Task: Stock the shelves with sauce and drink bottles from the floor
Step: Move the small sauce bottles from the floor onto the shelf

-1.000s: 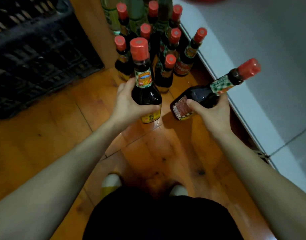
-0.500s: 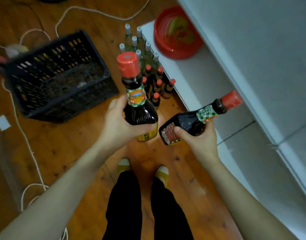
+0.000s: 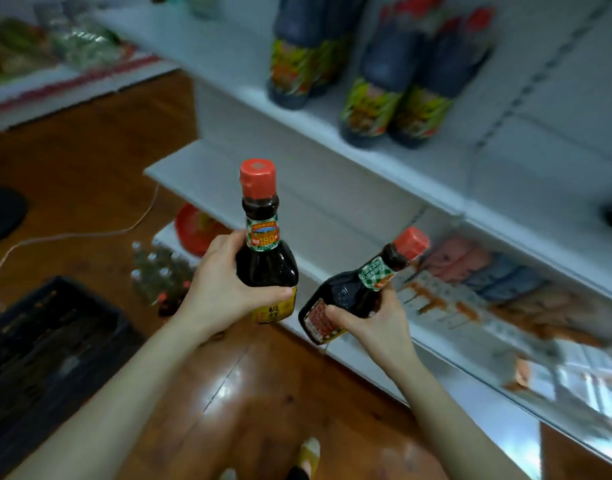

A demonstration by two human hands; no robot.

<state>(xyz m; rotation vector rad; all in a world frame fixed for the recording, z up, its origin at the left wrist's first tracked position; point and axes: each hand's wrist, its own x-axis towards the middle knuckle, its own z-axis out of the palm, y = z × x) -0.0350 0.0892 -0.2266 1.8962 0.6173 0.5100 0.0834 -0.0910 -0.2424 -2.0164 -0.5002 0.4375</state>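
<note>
My left hand (image 3: 217, 289) grips a dark sauce bottle (image 3: 264, 258) with a red cap, held upright in front of the white shelf unit (image 3: 332, 133). My right hand (image 3: 373, 323) grips a second dark sauce bottle (image 3: 349, 292), tilted with its red cap pointing up and right toward the lower shelf. More sauce and clear drink bottles (image 3: 159, 275) stand clustered on the wooden floor by the shelf's foot, partly hidden behind my left hand.
Large dark bottles with colourful labels (image 3: 370, 109) stand on an upper shelf. Packaged goods (image 3: 470, 271) fill the lower shelf at right. A black crate (image 3: 48, 337) sits on the floor at left. A red basin (image 3: 193, 230) lies on the bottom shelf. A white cord (image 3: 72, 235) crosses the floor.
The view has risen from the floor to the shelves. Both hands have lifted their bottles up from the floor cluster to shelf height, grips unchanged.
</note>
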